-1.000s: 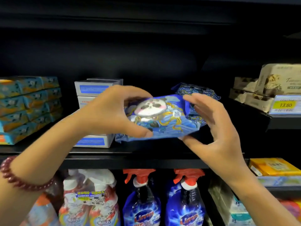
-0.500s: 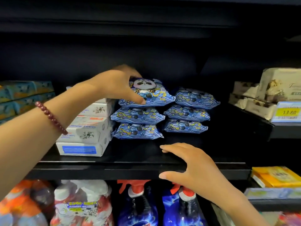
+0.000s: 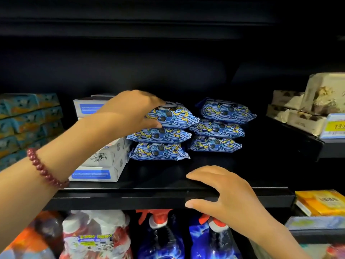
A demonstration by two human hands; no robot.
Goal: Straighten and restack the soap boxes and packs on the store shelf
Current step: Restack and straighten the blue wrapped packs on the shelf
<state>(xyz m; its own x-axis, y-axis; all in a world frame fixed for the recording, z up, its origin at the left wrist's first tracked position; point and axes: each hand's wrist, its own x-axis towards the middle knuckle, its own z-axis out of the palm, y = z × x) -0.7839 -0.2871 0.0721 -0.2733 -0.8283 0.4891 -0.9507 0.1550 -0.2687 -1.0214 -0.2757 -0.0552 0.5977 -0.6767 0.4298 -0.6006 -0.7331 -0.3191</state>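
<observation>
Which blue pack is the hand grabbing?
Look at the black shelf, where blue wavy packs sit in two stacks of three. It is the top pack of the left stack, beside the white boxes. Only it has the left hand gripping it.

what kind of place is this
Most likely a shop aisle: a yellow price tag at the right, identical blue soap packs stacked in two piles, and spray bottles lined up below.

Two pack stacks (image 3: 186, 131) sit right of the box stack (image 3: 104, 156) on the shelf (image 3: 141, 200).
</observation>
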